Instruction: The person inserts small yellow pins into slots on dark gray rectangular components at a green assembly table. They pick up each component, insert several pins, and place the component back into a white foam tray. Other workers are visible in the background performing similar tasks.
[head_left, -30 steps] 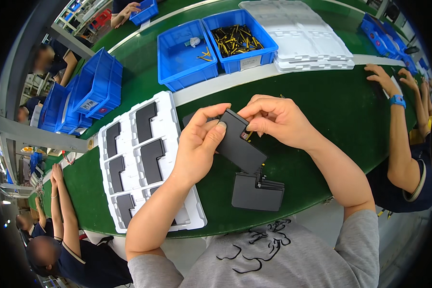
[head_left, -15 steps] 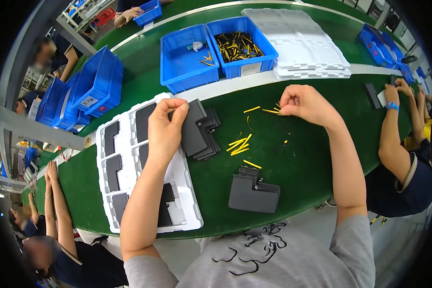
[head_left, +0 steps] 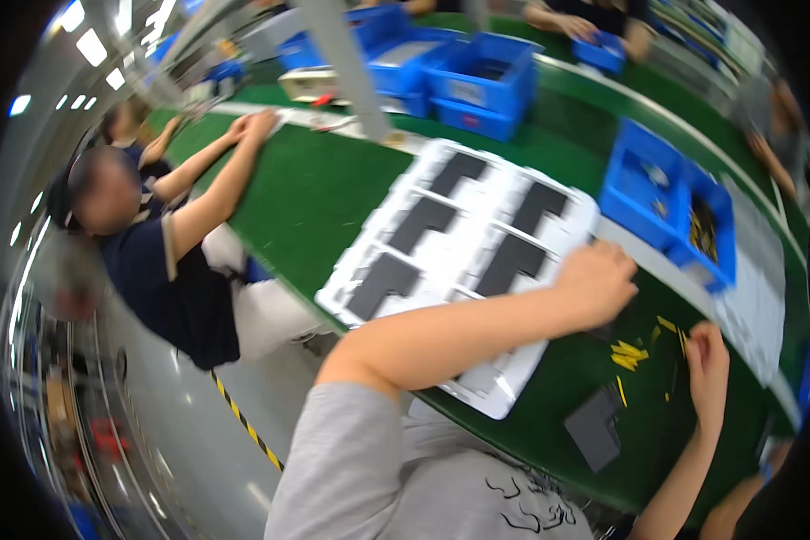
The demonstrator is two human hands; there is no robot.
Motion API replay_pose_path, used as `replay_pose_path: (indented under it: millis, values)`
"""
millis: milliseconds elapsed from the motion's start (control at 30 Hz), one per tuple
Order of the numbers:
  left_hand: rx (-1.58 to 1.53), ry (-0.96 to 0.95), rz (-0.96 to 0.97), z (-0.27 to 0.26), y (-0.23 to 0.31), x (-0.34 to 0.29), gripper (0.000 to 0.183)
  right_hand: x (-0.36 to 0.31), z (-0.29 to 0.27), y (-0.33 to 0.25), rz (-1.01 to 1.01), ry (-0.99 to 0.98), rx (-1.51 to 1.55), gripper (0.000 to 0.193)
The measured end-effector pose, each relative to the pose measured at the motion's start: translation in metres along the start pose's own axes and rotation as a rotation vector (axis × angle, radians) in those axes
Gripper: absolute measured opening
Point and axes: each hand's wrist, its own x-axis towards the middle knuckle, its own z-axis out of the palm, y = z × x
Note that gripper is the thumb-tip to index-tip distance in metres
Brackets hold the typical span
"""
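Note:
My left hand [head_left: 598, 283], its fingers curled, is over the right edge of a white moulded tray [head_left: 432, 175]. What its fingers hold is hidden and blurred. Black flat pieces [head_left: 511, 264], notched at one corner, lie in the tray's pockets. My right hand [head_left: 709, 369] is closed in a pinch, with a thin yellow strip [head_left: 682, 343] at its fingertips. Several loose yellow strips [head_left: 629, 355] lie on the green table between my hands. Nearer me is a stack of the black notched pieces [head_left: 594, 428], with one yellow strip [head_left: 621, 391] beside it.
Beyond my hands stand a blue bin [head_left: 634, 193] and a second blue bin [head_left: 724, 225] of yellow and dark strips. White trays [head_left: 749, 310] are stacked at the right. More blue bins [head_left: 481, 90] stand at the back. A co-worker [head_left: 184, 243] sits at the left.
My view has swung to the left, so the tray and hands appear turned. The black piece seen in my left hand before is now hidden. My right hand stays by the strips.

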Motion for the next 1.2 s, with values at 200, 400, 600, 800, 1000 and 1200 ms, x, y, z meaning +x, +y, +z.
replay_pose_path:
  millis: [200,400,600,800,1000,1200]
  values:
    - [0.069,0.113,0.001,0.007,-0.003,-0.009,0.019,0.004,-0.017,-0.003,0.211,-0.196,0.181,0.009]
    - [-0.067,0.303,0.129,0.002,0.009,-0.004,0.015,-0.002,-0.014,-0.007,0.024,-0.183,0.471,0.014]
    - [-0.223,0.156,0.248,0.005,0.023,-0.017,0.013,0.004,-0.004,-0.011,-0.16,-0.07,0.186,0.003]
    - [-0.341,0.091,0.275,0.002,0.03,-0.016,0.013,-0.003,0.001,-0.024,-0.187,-0.126,0.155,0.015]
    - [-0.408,0.024,0.274,-0.003,0.032,-0.016,0.008,-0.006,0.015,-0.037,-0.1,-0.156,0.223,0.013]
    - [-0.409,0.095,0.287,-0.003,0.036,-0.017,0.005,-0.007,0.021,-0.043,-0.124,-0.148,0.255,0.011]
